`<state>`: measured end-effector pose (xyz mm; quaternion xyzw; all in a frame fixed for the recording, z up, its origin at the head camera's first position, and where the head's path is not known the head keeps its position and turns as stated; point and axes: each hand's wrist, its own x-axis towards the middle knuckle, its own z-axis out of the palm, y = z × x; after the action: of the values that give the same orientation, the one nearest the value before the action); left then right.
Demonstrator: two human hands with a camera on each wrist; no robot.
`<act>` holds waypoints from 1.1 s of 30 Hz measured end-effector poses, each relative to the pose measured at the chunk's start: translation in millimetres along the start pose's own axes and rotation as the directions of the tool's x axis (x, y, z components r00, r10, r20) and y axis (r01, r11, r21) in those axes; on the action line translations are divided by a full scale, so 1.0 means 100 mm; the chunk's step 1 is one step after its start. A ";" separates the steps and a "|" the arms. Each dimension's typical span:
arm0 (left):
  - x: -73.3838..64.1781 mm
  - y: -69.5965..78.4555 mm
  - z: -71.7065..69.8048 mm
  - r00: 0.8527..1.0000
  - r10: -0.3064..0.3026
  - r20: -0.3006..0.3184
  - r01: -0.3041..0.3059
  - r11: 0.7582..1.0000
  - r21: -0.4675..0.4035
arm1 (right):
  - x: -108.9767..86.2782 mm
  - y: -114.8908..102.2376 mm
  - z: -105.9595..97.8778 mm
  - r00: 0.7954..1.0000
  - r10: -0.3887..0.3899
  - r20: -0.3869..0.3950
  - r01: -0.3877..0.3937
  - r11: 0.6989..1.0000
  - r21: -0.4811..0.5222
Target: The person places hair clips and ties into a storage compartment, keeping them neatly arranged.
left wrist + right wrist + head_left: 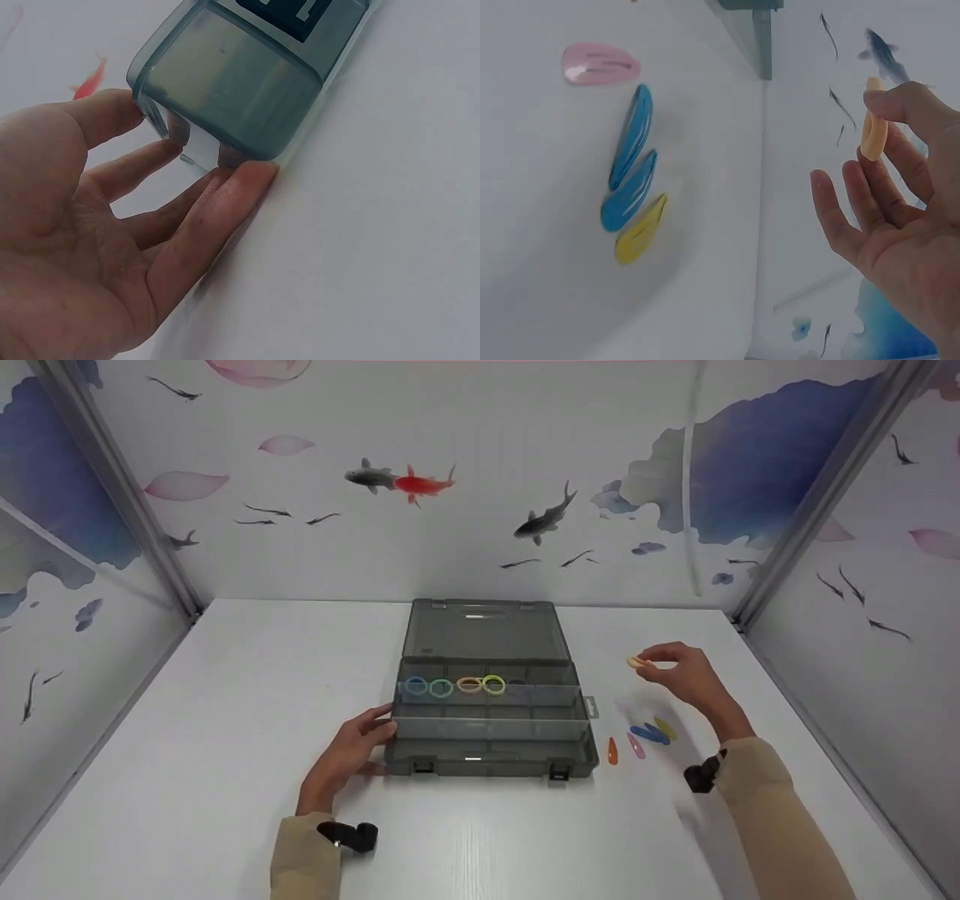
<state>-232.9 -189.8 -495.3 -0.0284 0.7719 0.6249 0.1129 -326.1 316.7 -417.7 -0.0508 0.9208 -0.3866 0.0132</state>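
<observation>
A grey see-through compartment box (491, 769) stands on the table, its lid (480, 634) folded back. Against its left side rests my left hand (351, 746), fairly straight fingers touching the corner, as the left wrist view also shows. Several coloured hair ties, including a blue one (415, 685) and a yellow one (493, 685), sit in the back row of compartments. To the right of the box, my right hand (684, 673) pinches a pale orange hair tie (874, 135) between thumb and fingers, raised above the table.
Snap hair clips lie right of the box: an orange one (613, 751), a pink one (636, 745), two blue ones (632, 139) and a yellow one (640, 230). White panels with painted fish enclose the table (225, 720) at the back and sides.
</observation>
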 end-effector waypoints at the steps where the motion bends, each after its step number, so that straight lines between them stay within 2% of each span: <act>1: 0.00 -0.01 0.00 1.000 -0.002 -0.003 0.002 1.000 -0.002 | 0.02 -0.05 0.02 1.000 -0.018 0.004 0.018 1.000 -0.004; 5: 0.00 -0.02 0.01 1.000 -0.005 -0.005 0.005 1.000 -0.008 | 0.08 -0.24 0.14 0.996 -0.088 0.008 0.088 0.996 -0.008; 11: -0.03 -0.02 0.00 1.000 -0.017 -0.017 0.017 1.000 -0.003 | 0.20 -0.49 0.40 0.991 -0.132 0.011 0.132 0.991 -0.009; 19: -0.02 0.01 0.01 1.000 -0.020 -0.017 0.020 1.000 -0.006 | 0.30 -0.65 0.67 0.984 -0.172 0.044 0.172 0.985 0.001; 27: -0.01 0.00 0.00 1.000 -0.013 -0.014 0.013 1.000 -0.006 | 0.35 -0.73 0.82 0.978 -0.182 0.098 0.186 0.982 -0.033; 33: 0.00 -0.01 0.00 1.000 -0.023 -0.022 0.023 1.000 0.003 | 0.38 -0.75 0.89 0.973 -0.140 0.183 0.152 0.987 -0.056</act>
<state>-233.1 -190.0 -496.8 -0.0438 0.7737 0.6220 0.1118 -351.8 197.3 -425.9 -0.1533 0.9226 -0.3479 0.0653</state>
